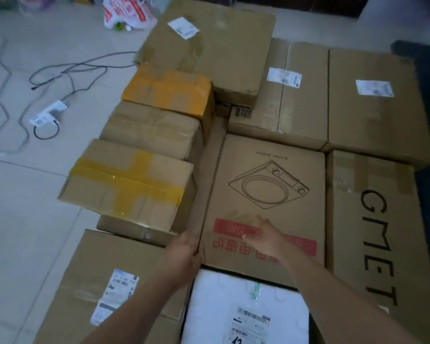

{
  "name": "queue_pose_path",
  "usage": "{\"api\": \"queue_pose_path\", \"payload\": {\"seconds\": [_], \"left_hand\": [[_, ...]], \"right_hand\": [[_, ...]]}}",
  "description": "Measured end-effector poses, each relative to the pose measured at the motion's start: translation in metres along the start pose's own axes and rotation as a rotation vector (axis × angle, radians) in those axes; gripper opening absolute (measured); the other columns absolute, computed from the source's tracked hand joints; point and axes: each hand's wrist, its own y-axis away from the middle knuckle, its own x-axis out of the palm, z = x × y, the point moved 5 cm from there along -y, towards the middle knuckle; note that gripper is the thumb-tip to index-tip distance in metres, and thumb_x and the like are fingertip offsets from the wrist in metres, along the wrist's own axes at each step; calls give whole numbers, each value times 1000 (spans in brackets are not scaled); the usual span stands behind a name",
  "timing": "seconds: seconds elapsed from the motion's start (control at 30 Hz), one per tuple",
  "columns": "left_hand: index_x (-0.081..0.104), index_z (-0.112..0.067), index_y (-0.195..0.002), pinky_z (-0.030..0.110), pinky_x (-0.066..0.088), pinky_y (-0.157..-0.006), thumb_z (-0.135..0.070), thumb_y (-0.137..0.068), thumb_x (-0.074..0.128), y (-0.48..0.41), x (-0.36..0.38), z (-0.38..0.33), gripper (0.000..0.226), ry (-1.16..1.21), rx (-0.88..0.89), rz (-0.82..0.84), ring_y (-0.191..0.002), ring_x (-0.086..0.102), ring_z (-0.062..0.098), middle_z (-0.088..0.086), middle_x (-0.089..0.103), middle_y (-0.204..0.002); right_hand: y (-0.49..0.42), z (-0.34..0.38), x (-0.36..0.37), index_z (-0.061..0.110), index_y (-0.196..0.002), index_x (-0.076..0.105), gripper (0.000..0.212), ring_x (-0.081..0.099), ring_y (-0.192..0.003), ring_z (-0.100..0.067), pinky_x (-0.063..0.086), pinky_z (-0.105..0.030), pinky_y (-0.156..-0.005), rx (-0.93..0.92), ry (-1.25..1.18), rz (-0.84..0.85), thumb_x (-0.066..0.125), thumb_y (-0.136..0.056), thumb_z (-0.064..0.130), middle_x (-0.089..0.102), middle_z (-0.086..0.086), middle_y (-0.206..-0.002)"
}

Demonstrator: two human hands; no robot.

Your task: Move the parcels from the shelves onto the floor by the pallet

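Observation:
A flat cardboard box printed with a cooker drawing and a red band [266, 194] lies among several parcels packed together on the floor. My left hand [184, 254] grips its near left corner. Flat on the red band rests my right hand [265, 238], fingers spread. Just below the box lies a white foam parcel [243, 309] with a label. To the left, a box crossed with yellow tape [127, 184] sits tilted on another carton.
More cartons surround it: a "GMET" box [377, 234] at right, labelled boxes [372, 103] behind, a yellow-taped box [169, 90]. On the tiled floor [23, 219] at left lie a power strip [47, 112] with cables and a white plastic bag [127, 13].

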Motion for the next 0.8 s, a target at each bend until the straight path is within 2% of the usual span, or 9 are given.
{"api": "queue_pose_path", "payload": {"seconds": [0.1,0.2,0.27,0.33,0.4,0.53,0.67,0.73,0.8], "left_hand": [[45,-11,-122,45,56,-74,-14,-73,44,23,-64,13,49,-59,133,-271,-95,65,43,25,56,-121],[48,-13,-116,38,53,-62,-22,-72,44,30,-118,32,45,-197,265,-427,-82,61,38,17,48,-115],[46,-13,-126,46,53,-72,-41,-74,49,22,-137,59,60,-307,292,-456,-98,56,42,23,47,-125],[34,-12,-142,60,41,-92,-71,-68,46,-2,-142,105,96,-389,171,-311,-125,36,46,32,35,-142],[18,-17,-151,69,25,-100,-91,-58,38,-24,-140,144,120,-453,85,-189,-140,15,45,31,15,-153],[-22,-24,-149,64,7,-112,-81,-62,57,-53,-134,172,130,-534,-28,13,-145,-14,41,17,-24,-157],[-27,-24,-146,64,8,-112,-82,-66,52,-59,-133,163,126,-606,-21,15,-145,-11,42,17,-25,-156],[-30,-23,-145,64,5,-113,-82,-66,54,-59,-135,165,129,-597,-18,42,-144,-15,44,19,-27,-155],[-32,-22,-144,61,2,-114,-82,-62,56,-56,-142,161,135,-591,-1,106,-143,-19,43,20,-31,-153]], "right_hand": [[33,50,15,18,-153,14,92,49,-126,-24,39,-34,-107,-49,-163,89,68,-83,44,36,-8,-151],[46,100,34,15,-154,9,97,28,-143,-22,25,-29,-113,-73,-279,159,69,-84,42,26,-3,-156],[43,131,42,16,-154,11,94,27,-143,-19,25,-24,-108,-87,-399,127,69,-85,41,27,0,-156],[28,157,51,20,-154,6,102,26,-144,-20,25,-29,-110,-72,-557,109,71,-81,45,26,2,-157],[9,178,59,24,-155,5,110,30,-143,-23,28,-40,-115,-45,-712,70,75,-74,50,27,3,-157],[-19,196,65,15,-150,22,86,46,-131,-24,38,-39,-109,-12,-849,-94,71,-83,37,46,-2,-145],[-28,194,60,13,-135,39,47,52,-118,-22,40,-29,-92,-5,-835,-143,59,-93,13,54,-3,-126],[-22,193,57,13,-133,41,42,51,-111,-20,40,-28,-87,7,-792,-149,57,-95,14,54,-6,-129],[-7,196,50,10,-139,36,50,50,-118,-21,39,-25,-91,25,-706,-161,58,-94,15,51,-6,-136]]}}
